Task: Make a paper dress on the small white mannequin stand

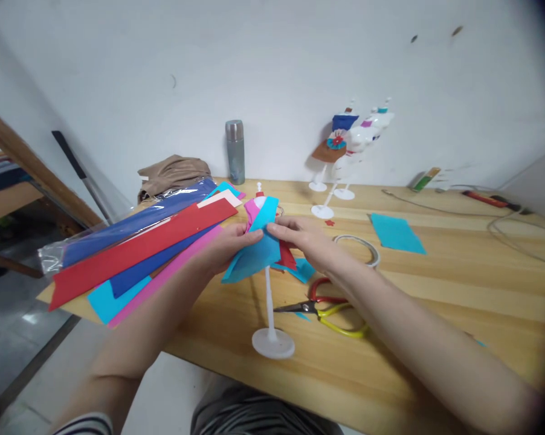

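Note:
A small white dress-form stand [272, 341] rises from the table in front of me, its bust covered by pieces of paper. Light blue paper [257, 254] wraps diagonally across the bust, over a pink piece [251, 209] at the shoulder. My left hand [231, 244] pinches the blue paper from the left, thumb in front. From the right, my right hand [295, 235] presses the same paper with thumb and fingers. A red piece [287, 256] shows below the right hand. Both hands' fingertips behind the bust are hidden.
Scissors [318, 308] with red and yellow handles lie right of the stand. Coloured paper strips [145, 260] are piled at left, near a flask [235, 151]. Several other dress forms [340, 151] stand at the wall. A tape roll [374, 254] and blue sheet [397, 232] lie right.

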A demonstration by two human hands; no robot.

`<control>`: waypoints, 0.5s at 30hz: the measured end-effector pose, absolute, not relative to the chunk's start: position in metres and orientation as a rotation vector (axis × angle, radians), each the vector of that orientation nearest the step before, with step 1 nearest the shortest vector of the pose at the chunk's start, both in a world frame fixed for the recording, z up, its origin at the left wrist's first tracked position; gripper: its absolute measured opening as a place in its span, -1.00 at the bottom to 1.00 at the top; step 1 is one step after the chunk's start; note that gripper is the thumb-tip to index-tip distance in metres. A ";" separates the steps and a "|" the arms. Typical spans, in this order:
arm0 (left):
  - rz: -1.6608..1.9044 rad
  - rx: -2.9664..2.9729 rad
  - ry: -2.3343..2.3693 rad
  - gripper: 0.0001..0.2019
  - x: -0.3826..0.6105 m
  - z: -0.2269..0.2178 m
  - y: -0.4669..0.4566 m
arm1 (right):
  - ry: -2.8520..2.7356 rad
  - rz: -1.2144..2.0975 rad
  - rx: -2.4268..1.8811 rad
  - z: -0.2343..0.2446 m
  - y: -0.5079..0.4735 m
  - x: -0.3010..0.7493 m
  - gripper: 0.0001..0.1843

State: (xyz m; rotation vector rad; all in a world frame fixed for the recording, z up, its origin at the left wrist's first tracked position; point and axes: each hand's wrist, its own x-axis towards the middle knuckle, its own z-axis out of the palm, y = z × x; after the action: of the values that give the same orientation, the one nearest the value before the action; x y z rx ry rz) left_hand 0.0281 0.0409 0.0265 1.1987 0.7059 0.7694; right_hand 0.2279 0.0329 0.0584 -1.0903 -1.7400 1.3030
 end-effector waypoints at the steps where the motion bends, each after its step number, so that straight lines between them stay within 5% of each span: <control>1: 0.766 1.193 0.719 -0.35 0.028 0.026 0.041 | -1.717 1.330 -1.099 0.058 0.032 0.228 -0.47; 15: 0.748 1.151 0.699 -0.41 0.023 0.030 0.042 | -1.532 1.458 -1.151 0.061 0.032 0.248 -0.72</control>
State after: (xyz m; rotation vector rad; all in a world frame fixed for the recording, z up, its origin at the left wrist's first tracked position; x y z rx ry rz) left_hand 0.0226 0.0420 0.0303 1.1514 0.6994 0.7482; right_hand 0.2477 0.0324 0.0614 -1.1507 -1.5325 1.4585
